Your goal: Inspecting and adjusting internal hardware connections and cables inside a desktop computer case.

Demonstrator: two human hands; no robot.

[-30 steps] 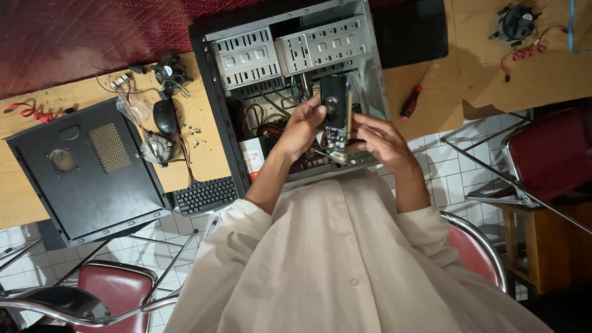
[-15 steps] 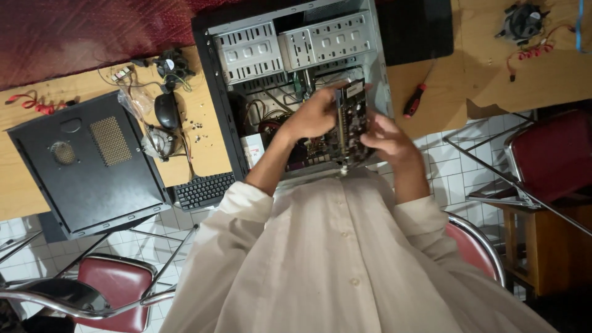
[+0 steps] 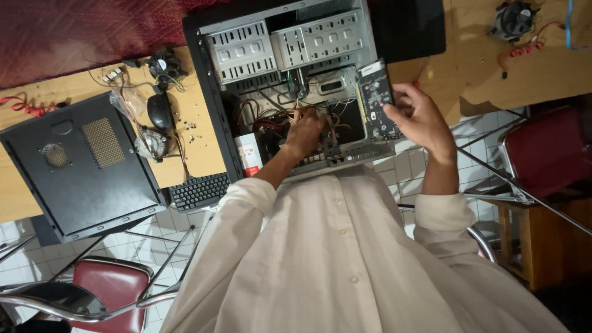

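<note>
Right hand [image 3: 419, 120] is gripping a dark expansion card [image 3: 376, 98] — fingers closed around its right edge, thumb on the face. Card is sitting upright-ish at the right rim of the open computer case [image 3: 213, 92], tilted slightly, lower end overlapping the case wall; can't tell if it's touching the motherboard.

Left hand [image 3: 305, 129] is reaching down inside the case among the loose wires [image 3: 265, 111], fingers curled downward. Can't tell whether it's pinching anything, since the fingertips are hidden behind the knuckles and cabling.

Case is lying on its side on the wooden table [image 3: 197, 148], with the silver drive cages [image 3: 290, 43] at the far end. The removed black side panel [image 3: 80, 163] is lying well to the left, partly overhanging the table edge. Between panel and case: a black mouse [image 3: 160, 111], a small fan cooler [image 3: 151, 143] just below it, another black fan [image 3: 163, 63] further back. A black keyboard [image 3: 198, 191] is poking out at the near table edge, just beside the case.

Far right on the table — another cooler fan [image 3: 513, 18] with red wires [image 3: 524, 50], well apart from both hands. Red chairs [image 3: 111, 287] are standing on the tiled floor either side.
</note>
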